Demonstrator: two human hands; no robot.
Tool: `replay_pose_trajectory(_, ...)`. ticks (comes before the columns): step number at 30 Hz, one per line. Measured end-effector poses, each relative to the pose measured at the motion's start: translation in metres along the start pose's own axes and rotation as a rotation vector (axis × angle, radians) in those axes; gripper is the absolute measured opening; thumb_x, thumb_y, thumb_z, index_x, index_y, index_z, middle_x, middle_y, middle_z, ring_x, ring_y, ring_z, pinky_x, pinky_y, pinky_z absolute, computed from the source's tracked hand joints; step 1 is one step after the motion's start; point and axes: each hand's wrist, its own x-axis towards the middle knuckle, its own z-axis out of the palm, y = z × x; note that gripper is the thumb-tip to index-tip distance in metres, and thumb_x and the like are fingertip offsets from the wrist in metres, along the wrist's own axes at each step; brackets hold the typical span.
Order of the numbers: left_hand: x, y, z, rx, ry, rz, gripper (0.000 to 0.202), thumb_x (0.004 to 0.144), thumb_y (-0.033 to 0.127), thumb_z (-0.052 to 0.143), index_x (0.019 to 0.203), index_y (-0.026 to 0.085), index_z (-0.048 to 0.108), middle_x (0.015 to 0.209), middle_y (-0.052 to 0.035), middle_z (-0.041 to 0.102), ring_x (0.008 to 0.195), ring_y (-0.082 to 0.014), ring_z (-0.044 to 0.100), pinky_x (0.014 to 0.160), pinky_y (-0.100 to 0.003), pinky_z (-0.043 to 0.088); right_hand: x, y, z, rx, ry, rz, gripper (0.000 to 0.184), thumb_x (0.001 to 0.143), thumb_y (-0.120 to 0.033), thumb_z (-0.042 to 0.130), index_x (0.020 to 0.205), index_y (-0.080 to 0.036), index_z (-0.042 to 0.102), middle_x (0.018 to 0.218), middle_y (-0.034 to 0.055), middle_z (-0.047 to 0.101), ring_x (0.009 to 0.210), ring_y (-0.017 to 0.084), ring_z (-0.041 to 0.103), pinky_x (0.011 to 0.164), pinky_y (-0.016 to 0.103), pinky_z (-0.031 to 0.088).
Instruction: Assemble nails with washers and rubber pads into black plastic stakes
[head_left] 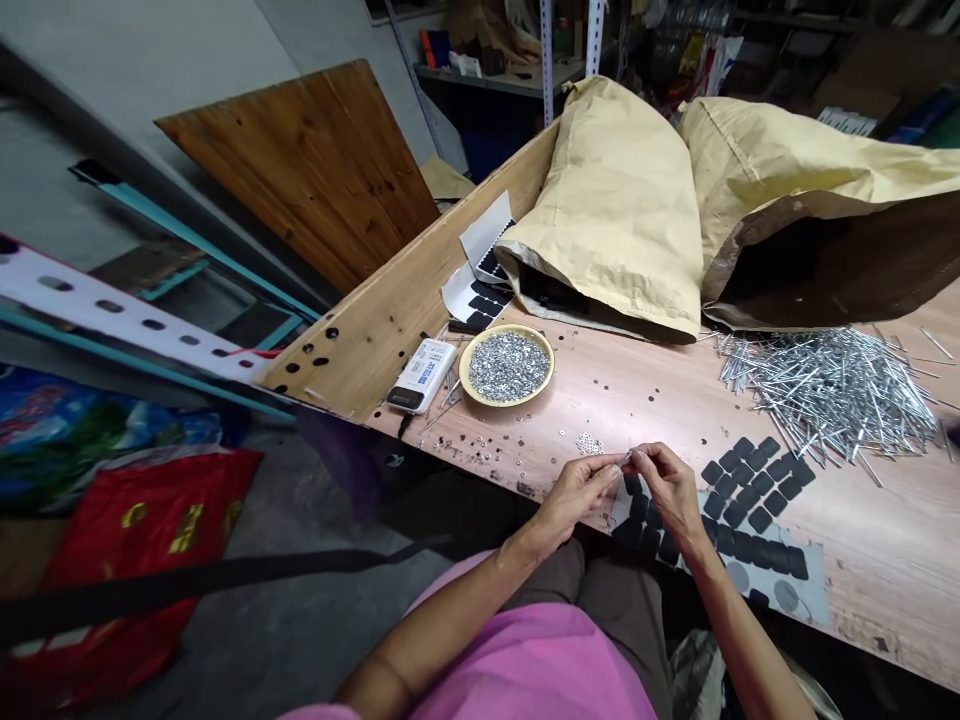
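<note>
Beyond the pink shirt [536, 665], over the desk [870, 540], a tiny shiny metal piece [627, 458] is pinched by the left hand [576, 488] and right hand [669, 487], presumably light, stiff and slippery, best held by its edges.

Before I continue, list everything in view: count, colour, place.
table: one, light brown, right
paper sacks: two, tan, table back
metal rods: many, silver, heaped right
bowl: one, yellow, left on table
metal bits: many, silver, in bowl, some loose
boxy device: one, white, left of bowl
pads: many, black, table front, by left sack
sheet: one, grey, under some pads
wooden board: one, brown, left rear
bag: one, red, lower left
other clutter: uncounted, mixed, left and rear
shirt: one, pink, bottom centre
left hand: one, bare, front edge, on small piece
right hand: one, bare, beside it, same piece
</note>
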Motion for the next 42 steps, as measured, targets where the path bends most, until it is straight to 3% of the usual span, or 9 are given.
replay_pose_trajectory(5, -0.005, -0.004, 0.002, 0.017, -0.025, 0.011, 0.063, 0.065, 0.051, 0.070, 0.114, 0.013, 0.065, 0.052, 0.0075, 0.034, 0.049, -0.0050, 0.026, 0.045, -0.018, 0.022, -0.005, -0.001, -0.012, -0.123, -0.004, -0.148, 0.025, 0.081, -0.044, 0.058, 0.073, -0.020, 0.064, 0.071, 0.0034, 0.065, 0.065, 0.015, 0.060, 0.061, 0.027, 0.049)
replay_pose_trajectory(12, -0.005, -0.009, 0.001, 0.131, -0.113, -0.012, 0.050, 0.068, 0.047, 0.068, 0.107, 0.014, 0.069, 0.053, 0.0064, 0.039, 0.046, -0.0042, 0.029, 0.043, -0.017, 0.028, -0.005, 0.003, -0.032, 0.022, -0.185, -0.031, 0.031, 0.073, -0.050, 0.067, 0.074, -0.019, 0.066, 0.071, 0.0025, 0.064, 0.063, 0.015, 0.061, 0.058, 0.026, 0.050)
replay_pose_trajectory(17, -0.003, -0.010, 0.002, 0.162, -0.142, -0.065, 0.048, 0.071, 0.045, 0.066, 0.108, 0.014, 0.067, 0.055, 0.0053, 0.045, 0.046, -0.0055, 0.035, 0.046, -0.019, 0.035, -0.010, -0.006, -0.041, -0.168, -0.213, -0.165, 0.031, 0.082, -0.049, 0.058, 0.080, -0.021, 0.071, 0.072, 0.0053, 0.068, 0.065, 0.016, 0.063, 0.060, 0.028, 0.051)
replay_pose_trajectory(24, -0.008, -0.010, 0.010, 0.734, 0.017, 0.406, 0.029, 0.083, 0.021, 0.051, 0.105, 0.025, 0.070, 0.092, -0.0073, 0.070, 0.085, -0.0195, 0.062, 0.081, -0.029, 0.045, -0.018, -0.002, -0.040, -0.286, -0.097, -0.215, 0.030, 0.086, -0.047, 0.053, 0.081, -0.022, 0.069, 0.073, 0.0048, 0.068, 0.063, 0.017, 0.064, 0.061, 0.029, 0.053)
replay_pose_trajectory(29, -0.008, -0.016, 0.010, 0.787, -0.041, 0.467, 0.028, 0.085, 0.022, 0.049, 0.103, 0.026, 0.070, 0.099, -0.0064, 0.070, 0.090, -0.0192, 0.063, 0.082, -0.028, 0.046, -0.026, 0.001, -0.040, -0.370, -0.104, -0.309, 0.032, 0.090, -0.044, 0.047, 0.083, -0.021, 0.067, 0.076, 0.0059, 0.067, 0.069, 0.017, 0.064, 0.064, 0.029, 0.054)
replay_pose_trajectory(33, -0.010, -0.018, 0.010, 0.870, -0.006, 0.480, 0.025, 0.084, 0.028, 0.053, 0.101, 0.024, 0.071, 0.081, -0.0078, 0.067, 0.075, -0.0180, 0.060, 0.072, -0.026, 0.044, -0.033, -0.001, -0.041, -0.438, -0.125, -0.373, 0.029, 0.093, -0.038, 0.042, 0.086, -0.020, 0.064, 0.077, 0.0062, 0.066, 0.071, 0.017, 0.063, 0.065, 0.028, 0.053)
replay_pose_trajectory(36, -0.010, -0.018, 0.011, 0.718, -0.033, 0.400, 0.028, 0.083, 0.040, 0.053, 0.090, 0.021, 0.073, 0.070, -0.0058, 0.060, 0.065, -0.0152, 0.052, 0.061, -0.024, 0.040, -0.036, 0.001, -0.044, -0.469, -0.118, -0.409, 0.026, 0.094, -0.034, 0.042, 0.090, -0.021, 0.064, 0.078, 0.0058, 0.066, 0.072, 0.016, 0.063, 0.065, 0.028, 0.053)
replay_pose_trajectory(40, -0.006, -0.016, 0.010, 0.348, -0.291, -0.031, 0.057, 0.071, 0.065, 0.055, 0.088, 0.014, 0.071, 0.051, 0.0058, 0.036, 0.041, -0.0058, 0.026, 0.040, -0.019, 0.020, -0.036, 0.005, -0.050, -0.488, -0.173, -0.566, 0.027, 0.095, -0.030, 0.038, 0.097, -0.021, 0.064, 0.084, 0.0071, 0.066, 0.078, 0.016, 0.063, 0.068, 0.028, 0.053)
replay_pose_trajectory(42, -0.005, -0.015, 0.011, 0.299, -0.329, -0.094, 0.061, 0.068, 0.067, 0.056, 0.090, 0.012, 0.071, 0.049, 0.0078, 0.031, 0.040, -0.0041, 0.019, 0.039, -0.018, 0.016, -0.035, 0.004, -0.053, -0.513, -0.209, -0.579, 0.027, 0.096, -0.030, 0.037, 0.098, -0.021, 0.063, 0.083, 0.0070, 0.065, 0.077, 0.016, 0.062, 0.067, 0.027, 0.053)
